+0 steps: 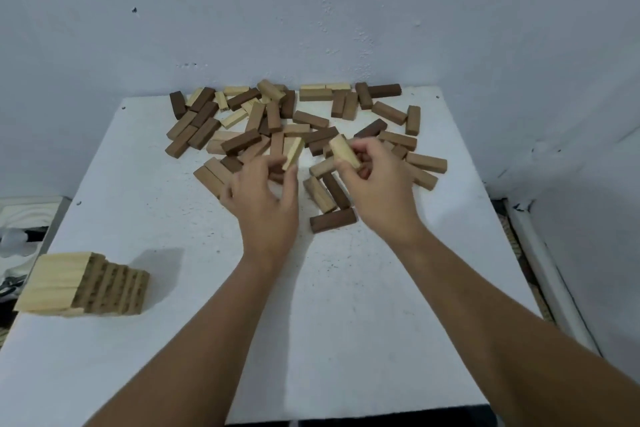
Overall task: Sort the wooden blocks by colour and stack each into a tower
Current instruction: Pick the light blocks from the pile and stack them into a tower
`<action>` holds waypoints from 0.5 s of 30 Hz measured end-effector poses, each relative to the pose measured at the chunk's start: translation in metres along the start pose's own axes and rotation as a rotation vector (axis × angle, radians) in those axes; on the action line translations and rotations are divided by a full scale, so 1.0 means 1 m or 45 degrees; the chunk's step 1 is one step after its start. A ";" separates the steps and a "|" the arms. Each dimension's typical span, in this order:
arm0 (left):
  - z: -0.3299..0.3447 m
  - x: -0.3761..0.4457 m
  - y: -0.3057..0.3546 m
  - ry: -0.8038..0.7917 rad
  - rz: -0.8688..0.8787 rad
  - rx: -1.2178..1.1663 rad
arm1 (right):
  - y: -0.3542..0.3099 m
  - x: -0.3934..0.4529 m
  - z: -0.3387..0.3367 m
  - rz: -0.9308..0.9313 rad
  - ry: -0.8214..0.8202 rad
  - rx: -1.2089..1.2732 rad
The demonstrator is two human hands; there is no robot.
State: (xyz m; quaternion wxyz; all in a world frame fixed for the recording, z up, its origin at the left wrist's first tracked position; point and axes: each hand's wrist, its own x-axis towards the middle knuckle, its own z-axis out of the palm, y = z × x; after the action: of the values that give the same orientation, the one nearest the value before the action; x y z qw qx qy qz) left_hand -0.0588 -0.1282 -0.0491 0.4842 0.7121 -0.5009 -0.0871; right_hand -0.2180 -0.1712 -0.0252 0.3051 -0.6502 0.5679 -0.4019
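Two pale blocks are held above the mixed pile (304,135) at the far end of the worktop (346,288): one (293,152) pinched by the left hand (265,198), one (344,151) grasped in the right hand (377,191). Head view only. A pale tower (83,284) stands at the near-left corner, layers visibly offset. Risk, as judged: toppling could be caused by careless placing on the skewed stack, and neighbouring blocks could be scattered by the forearms.

There are two hands (266,198), one pale tower (83,284), one white table (346,288), and many scattered blocks (298,125), too crowded to count exactly.
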 end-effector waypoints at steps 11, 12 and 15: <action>-0.062 -0.088 0.009 -0.450 0.089 0.155 | 0.013 -0.096 -0.006 -0.052 -0.109 -0.167; -0.067 -0.090 0.009 -0.486 0.144 0.188 | 0.013 -0.102 -0.011 -0.046 -0.127 -0.196; -0.076 -0.104 0.005 -0.553 0.218 0.176 | 0.017 -0.120 -0.020 -0.082 -0.243 -0.327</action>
State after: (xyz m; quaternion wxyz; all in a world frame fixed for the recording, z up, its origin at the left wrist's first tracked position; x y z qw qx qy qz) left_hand -0.0657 0.0005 -0.0437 0.3207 0.6630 -0.6567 -0.1623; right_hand -0.2473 -0.0545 -0.0512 0.2590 -0.7369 0.5620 -0.2721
